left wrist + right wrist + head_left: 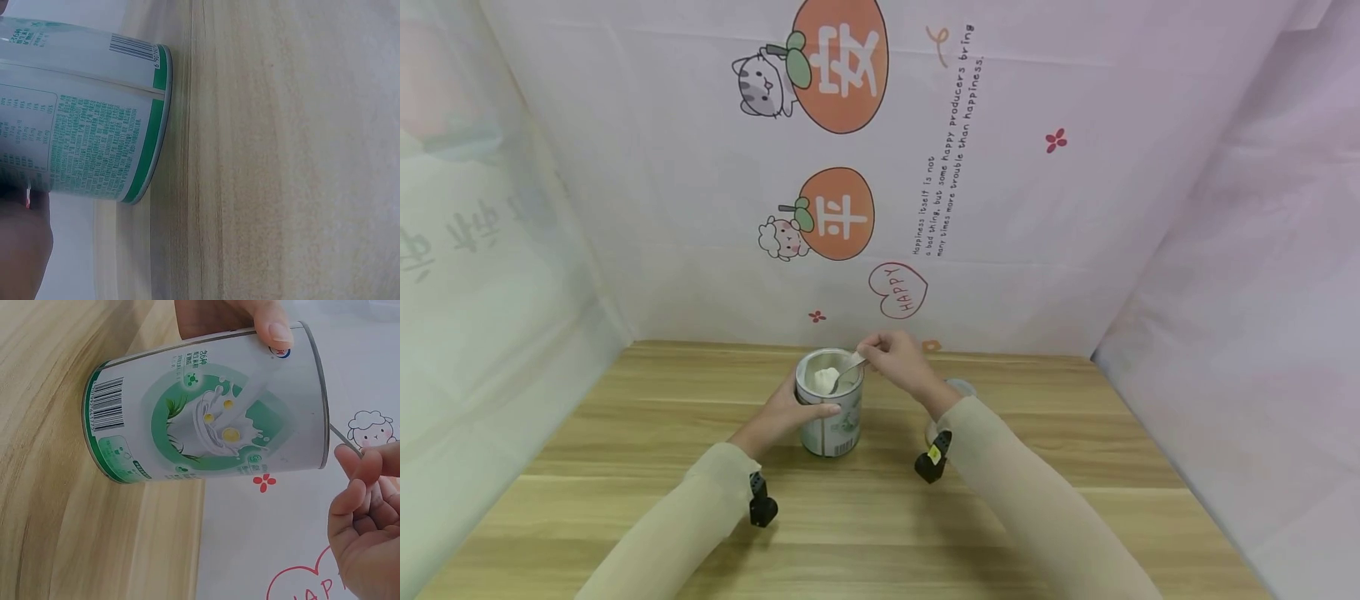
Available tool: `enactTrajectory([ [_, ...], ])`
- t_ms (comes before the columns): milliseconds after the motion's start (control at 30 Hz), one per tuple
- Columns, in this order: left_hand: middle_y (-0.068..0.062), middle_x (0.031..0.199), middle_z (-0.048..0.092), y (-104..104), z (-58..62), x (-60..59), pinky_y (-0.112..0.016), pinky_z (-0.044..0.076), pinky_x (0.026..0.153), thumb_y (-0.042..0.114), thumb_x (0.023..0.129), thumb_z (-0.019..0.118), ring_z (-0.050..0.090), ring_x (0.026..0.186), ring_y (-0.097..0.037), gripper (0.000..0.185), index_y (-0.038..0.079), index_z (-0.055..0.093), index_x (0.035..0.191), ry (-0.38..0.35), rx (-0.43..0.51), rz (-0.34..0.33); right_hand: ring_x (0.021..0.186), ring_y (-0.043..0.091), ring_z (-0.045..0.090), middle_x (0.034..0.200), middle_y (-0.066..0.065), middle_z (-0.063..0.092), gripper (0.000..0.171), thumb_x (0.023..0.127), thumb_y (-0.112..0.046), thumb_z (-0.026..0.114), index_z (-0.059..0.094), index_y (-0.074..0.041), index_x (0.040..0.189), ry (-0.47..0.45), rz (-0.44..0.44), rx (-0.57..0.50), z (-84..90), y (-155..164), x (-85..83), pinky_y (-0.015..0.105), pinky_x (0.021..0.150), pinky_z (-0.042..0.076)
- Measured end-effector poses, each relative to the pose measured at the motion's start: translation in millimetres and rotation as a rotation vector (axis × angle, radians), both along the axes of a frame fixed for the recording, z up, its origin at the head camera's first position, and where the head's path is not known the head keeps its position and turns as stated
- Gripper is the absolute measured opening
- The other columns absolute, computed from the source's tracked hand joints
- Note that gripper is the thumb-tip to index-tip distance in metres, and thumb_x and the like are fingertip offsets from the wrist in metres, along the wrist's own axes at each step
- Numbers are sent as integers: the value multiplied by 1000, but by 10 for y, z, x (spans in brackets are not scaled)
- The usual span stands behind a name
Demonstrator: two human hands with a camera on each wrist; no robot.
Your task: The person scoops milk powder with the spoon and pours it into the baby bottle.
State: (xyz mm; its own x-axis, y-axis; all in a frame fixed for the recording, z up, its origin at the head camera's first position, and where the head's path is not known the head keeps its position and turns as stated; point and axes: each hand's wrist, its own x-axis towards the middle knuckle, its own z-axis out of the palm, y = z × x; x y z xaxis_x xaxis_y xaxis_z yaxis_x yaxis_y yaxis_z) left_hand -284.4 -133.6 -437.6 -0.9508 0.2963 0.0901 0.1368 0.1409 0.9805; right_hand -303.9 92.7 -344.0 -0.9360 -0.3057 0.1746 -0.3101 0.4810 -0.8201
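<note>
Grip, left: left hand (784,414) wraps the side of the can (830,417), thumb lying across the label just under the rim, fingers curled round the far side.
Grip, right: right hand (898,358) pinches the handle of a spoon (848,367) between thumb and fingertips; the bowl of the spoon dips into the can's open mouth.
Can position: upright on the wooden table (1075,500), near the middle, lid off, with 1 mound of white powder (826,379) showing inside.
Can label: green and white with a barcode (107,405) near the base; the base sits flat on the wood in the left wrist view.
Progress: my reading is that the scooping is mid-way; the can is open and steadied and the spoon is at the powder, but whether the spoon is loaded I cannot tell, since it is too small in the head view. No powder shows outside the can.
Behind the right wrist: a small clear item (958,387) is mostly hidden by the forearm, possibly a cup or lid.
Open room: bare wood lies to the left, right and front of the can.
Edges: 3 cloth walls (1075,208) close the back and both sides, the back one just behind the can.
</note>
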Motion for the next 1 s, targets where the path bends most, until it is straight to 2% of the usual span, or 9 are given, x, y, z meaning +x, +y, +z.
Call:
enactTrajectory([
  [200,-6,145,47,7,17,15,-57,27,114,32,82,85,43,135,-28,90,30,30,153,5,-4,5,92,38,65,87,7,70,18,100,-18,63,71,-2,102,-4,-5,-1,11,22,19,27,67,51],
  [333,-6,144,48,9,11,18,-56,27,113,30,82,85,44,133,-27,89,30,30,153,11,4,1,87,35,64,86,7,69,18,100,-17,62,71,-1,102,-2,-5,-4,15,27,38,26,65,50],
  [500,-6,144,49,9,-3,10,-55,27,113,30,82,85,45,133,-27,89,30,31,152,11,4,2,75,20,59,88,12,69,18,101,-17,62,71,-1,102,-2,-20,-5,15,30,50,25,62,47],
  [567,-6,144,48,7,-6,6,-56,27,113,30,82,85,44,134,-27,89,30,31,152,16,6,0,73,18,58,88,12,69,18,101,-17,62,71,-2,102,-1,-29,-5,10,34,47,25,61,46],
  [767,-5,145,47,11,1,16,-57,27,113,30,82,86,44,134,-27,91,32,30,153,23,-5,9,72,17,57,87,9,70,17,101,-17,62,71,-3,102,19,-49,-9,-20,45,17,25,60,45],
  [1000,-5,144,48,21,21,38,-56,27,113,26,82,85,44,134,-27,89,31,31,152,28,7,8,82,24,62,91,12,70,17,101,-16,61,70,-2,102,-12,-52,-38,-29,58,13,26,66,49],
])
